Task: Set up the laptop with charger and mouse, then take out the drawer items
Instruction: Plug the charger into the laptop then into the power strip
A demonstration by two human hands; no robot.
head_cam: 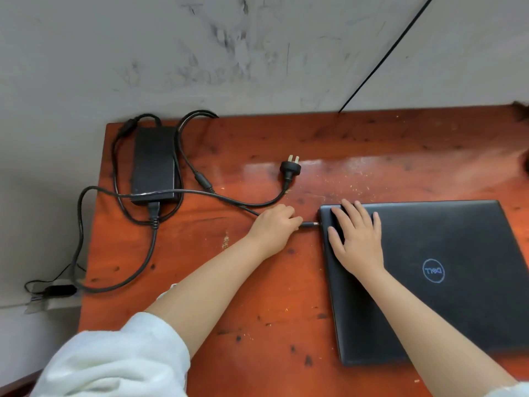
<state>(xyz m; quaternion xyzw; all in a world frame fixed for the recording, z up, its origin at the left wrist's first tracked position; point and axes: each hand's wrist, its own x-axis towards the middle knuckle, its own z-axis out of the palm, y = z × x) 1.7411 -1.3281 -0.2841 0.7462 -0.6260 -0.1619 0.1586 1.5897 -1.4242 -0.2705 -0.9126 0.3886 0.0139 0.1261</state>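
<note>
I see the laptop (423, 279) lying shut on the right half of the red-brown surface (257, 310), lid up, logo toward me. At its left edge, near the far corner, the charger's barrel plug (310, 224) points at the side of the machine, its tip touching or just entering the port; I cannot tell whether it is seated.

My left hand (274, 224) is clenched on the cord end just behind that plug, the grip pinching it from above with the knuckles toward the laptop. My right hand (356, 233) lies flat and released on the lid's far-left corner, fingers spread, pressing the machine down rather than grasping anything.

So the plug sits directly ahead of the left grip, between it and the laptop's edge, and the right hand is just beside it on top of the lid.

Farther out, the power brick (154, 164) rests near the far-left corner of the surface, with its cable (114, 230) looping off the left edge. The wall plug (290, 167) lies loose on the surface, prongs pointing away from me, well apart from any socket.

My reading of progress: early. The charger's laptop end is being joined now; the wall end is not plugged in, the lid is not opened, no mouse is in sight, and no drawer or drawer items show here. Most of the job remains.
</note>
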